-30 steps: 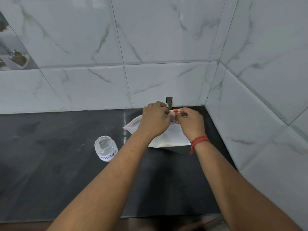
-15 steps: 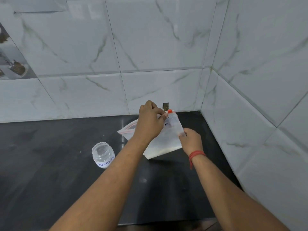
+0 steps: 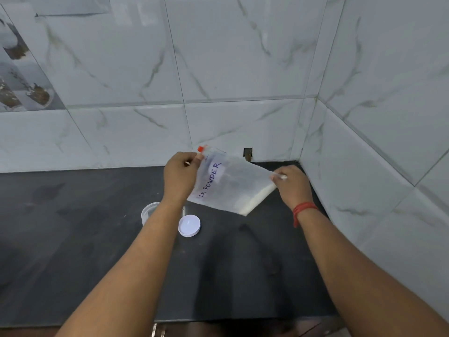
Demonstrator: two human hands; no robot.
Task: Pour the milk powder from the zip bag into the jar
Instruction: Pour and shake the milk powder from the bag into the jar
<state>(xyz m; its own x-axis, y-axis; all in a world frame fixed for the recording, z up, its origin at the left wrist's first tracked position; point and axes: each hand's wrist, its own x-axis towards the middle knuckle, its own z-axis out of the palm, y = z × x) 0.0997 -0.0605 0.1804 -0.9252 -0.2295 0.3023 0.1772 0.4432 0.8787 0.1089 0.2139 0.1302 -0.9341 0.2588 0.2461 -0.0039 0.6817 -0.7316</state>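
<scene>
I hold a clear zip bag point(image 3: 232, 184) above the dark counter, tilted, with "MILK POWDER" written on its label. White powder lies along its lower right edge. My left hand point(image 3: 181, 175) pinches the bag's top corner beside the orange zip slider point(image 3: 200, 149). My right hand point(image 3: 292, 182) pinches the opposite corner at the right. The small clear jar point(image 3: 148, 211) stands on the counter below, its mouth uncovered, mostly hidden behind my left forearm. Its white lid point(image 3: 189, 225) lies flat just right of that forearm.
The black counter point(image 3: 73, 227) runs into a corner of white marble-look wall tiles at the back and right. A small dark notch point(image 3: 247, 154) sits in the back wall behind the bag. The counter's front edge is near the bottom of the view.
The bag has been lifted off the counter and spread between both hands, my right hand moving out to its far corner. The white lid, hidden before, now shows on the counter.
</scene>
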